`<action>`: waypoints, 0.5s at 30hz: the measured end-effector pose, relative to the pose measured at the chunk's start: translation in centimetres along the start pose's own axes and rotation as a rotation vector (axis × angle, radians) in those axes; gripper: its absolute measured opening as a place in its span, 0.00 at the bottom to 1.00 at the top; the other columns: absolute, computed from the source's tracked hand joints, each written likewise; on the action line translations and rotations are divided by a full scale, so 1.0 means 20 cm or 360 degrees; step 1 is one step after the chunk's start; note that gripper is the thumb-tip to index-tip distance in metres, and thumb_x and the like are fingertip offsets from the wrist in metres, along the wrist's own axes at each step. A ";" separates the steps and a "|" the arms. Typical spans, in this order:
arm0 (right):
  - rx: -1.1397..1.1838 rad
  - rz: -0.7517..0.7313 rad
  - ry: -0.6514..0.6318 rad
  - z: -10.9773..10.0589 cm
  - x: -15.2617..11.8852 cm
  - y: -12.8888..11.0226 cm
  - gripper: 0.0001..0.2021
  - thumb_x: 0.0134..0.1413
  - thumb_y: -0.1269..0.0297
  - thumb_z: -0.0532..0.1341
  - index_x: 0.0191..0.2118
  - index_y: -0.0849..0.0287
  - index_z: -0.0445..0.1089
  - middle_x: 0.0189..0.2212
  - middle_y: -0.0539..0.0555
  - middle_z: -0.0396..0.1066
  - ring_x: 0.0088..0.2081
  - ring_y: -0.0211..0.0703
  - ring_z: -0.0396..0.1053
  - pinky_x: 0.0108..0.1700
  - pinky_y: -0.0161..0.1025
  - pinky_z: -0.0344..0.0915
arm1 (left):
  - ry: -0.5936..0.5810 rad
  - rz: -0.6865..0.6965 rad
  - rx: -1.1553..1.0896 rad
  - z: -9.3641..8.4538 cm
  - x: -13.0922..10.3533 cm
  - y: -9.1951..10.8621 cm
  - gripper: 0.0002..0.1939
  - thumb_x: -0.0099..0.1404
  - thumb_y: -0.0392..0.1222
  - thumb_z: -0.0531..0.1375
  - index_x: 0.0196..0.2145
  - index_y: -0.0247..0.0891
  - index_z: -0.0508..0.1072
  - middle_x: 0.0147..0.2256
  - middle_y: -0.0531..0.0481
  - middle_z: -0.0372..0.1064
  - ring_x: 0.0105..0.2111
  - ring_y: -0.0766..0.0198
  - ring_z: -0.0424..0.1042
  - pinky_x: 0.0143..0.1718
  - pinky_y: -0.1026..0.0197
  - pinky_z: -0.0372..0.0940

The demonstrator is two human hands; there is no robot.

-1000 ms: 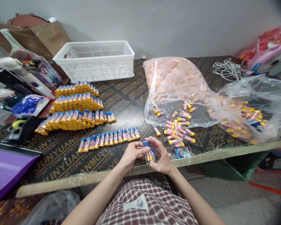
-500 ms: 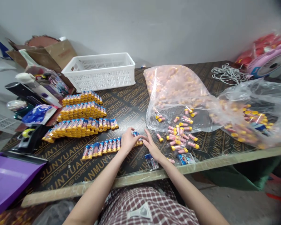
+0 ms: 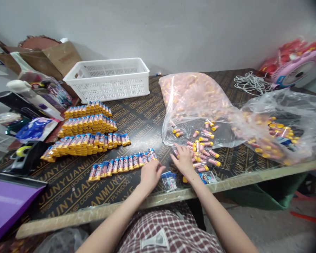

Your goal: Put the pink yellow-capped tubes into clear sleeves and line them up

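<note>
My left hand (image 3: 152, 175) rests at the right end of a row of blue-and-yellow labelled tubes (image 3: 125, 163), just left of a small stack of blue labels (image 3: 169, 181). Its fingers are bent, and whatever lies under them is hidden. My right hand (image 3: 183, 160) is over the left edge of a loose pile of pink tubes with yellow caps (image 3: 212, 162), its fingers apart, one tube near the fingertips. More labelled tubes stand stacked in rows (image 3: 81, 142) at the left.
Behind are a white basket (image 3: 113, 86) and a clear bag of pink tubes (image 3: 196, 93). A second open bag (image 3: 292, 105), white cord (image 3: 252, 83) and pink fan (image 3: 300, 72) are at right. A purple dustpan (image 3: 10, 203) and tape dispenser (image 3: 26, 158) sit left.
My hands have moved apart. The left drew back toward the table edge; the right went right to the loose tubes. The right end of the labelled row is now uncovered. The view shifted slightly.
</note>
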State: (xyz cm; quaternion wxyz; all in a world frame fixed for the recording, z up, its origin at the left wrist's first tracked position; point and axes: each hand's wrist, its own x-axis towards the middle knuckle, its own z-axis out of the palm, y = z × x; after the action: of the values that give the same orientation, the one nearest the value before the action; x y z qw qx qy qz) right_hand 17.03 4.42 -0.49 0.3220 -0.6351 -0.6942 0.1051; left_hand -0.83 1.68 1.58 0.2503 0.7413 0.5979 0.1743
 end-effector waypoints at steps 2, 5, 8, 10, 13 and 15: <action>-0.0188 -0.0003 -0.0001 -0.01 0.00 0.06 0.19 0.50 0.65 0.59 0.50 0.56 0.66 0.39 0.59 0.70 0.46 0.58 0.59 0.52 0.61 0.48 | -0.0195 -0.0002 0.0048 0.06 -0.05 0.01 0.10 0.58 0.48 0.60 0.33 0.40 0.71 0.33 0.48 0.69 0.33 0.60 0.69 0.34 0.63 0.56; -0.0186 -0.0054 -0.0044 -0.01 -0.03 0.09 0.16 0.49 0.70 0.57 0.46 0.55 0.69 0.35 0.57 0.71 0.45 0.56 0.60 0.53 0.60 0.45 | -0.0245 -0.0047 0.0064 0.12 -0.08 0.01 0.07 0.57 0.43 0.61 0.32 0.40 0.70 0.34 0.49 0.68 0.33 0.61 0.69 0.33 0.63 0.56; -0.0087 -0.0078 -0.0069 -0.03 -0.07 0.09 0.17 0.50 0.71 0.55 0.48 0.56 0.68 0.37 0.57 0.70 0.43 0.53 0.63 0.52 0.57 0.51 | -0.0200 -0.0051 0.0009 0.14 -0.08 -0.01 0.03 0.59 0.40 0.60 0.29 0.39 0.68 0.31 0.50 0.69 0.33 0.62 0.68 0.34 0.63 0.56; 0.0011 -0.0095 -0.0088 -0.06 -0.09 0.07 0.18 0.51 0.71 0.54 0.50 0.57 0.66 0.38 0.57 0.70 0.42 0.50 0.65 0.49 0.51 0.58 | -0.0194 -0.0060 -0.0020 0.12 -0.07 -0.01 0.04 0.60 0.40 0.58 0.28 0.38 0.68 0.30 0.50 0.70 0.31 0.62 0.68 0.33 0.63 0.56; 0.0148 -0.0100 -0.0083 -0.10 -0.12 0.05 0.18 0.53 0.70 0.53 0.50 0.57 0.65 0.41 0.56 0.69 0.42 0.47 0.67 0.45 0.45 0.64 | -0.0201 -0.0103 0.0011 0.10 -0.07 0.01 0.07 0.61 0.45 0.57 0.31 0.39 0.69 0.30 0.49 0.70 0.31 0.61 0.69 0.32 0.63 0.55; 0.0201 -0.0088 -0.0064 -0.13 -0.14 0.04 0.17 0.53 0.69 0.54 0.49 0.56 0.66 0.41 0.56 0.70 0.42 0.47 0.68 0.44 0.45 0.65 | -0.0223 -0.0125 0.0059 0.10 -0.08 0.01 0.10 0.59 0.48 0.60 0.34 0.40 0.69 0.31 0.49 0.70 0.32 0.60 0.69 0.32 0.63 0.55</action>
State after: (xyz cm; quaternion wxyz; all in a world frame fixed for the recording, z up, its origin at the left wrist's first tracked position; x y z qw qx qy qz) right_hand 19.09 1.18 0.14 0.3503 -0.5919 -0.7097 0.1526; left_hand 0.17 -0.16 0.16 0.2843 0.7322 0.6107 0.1009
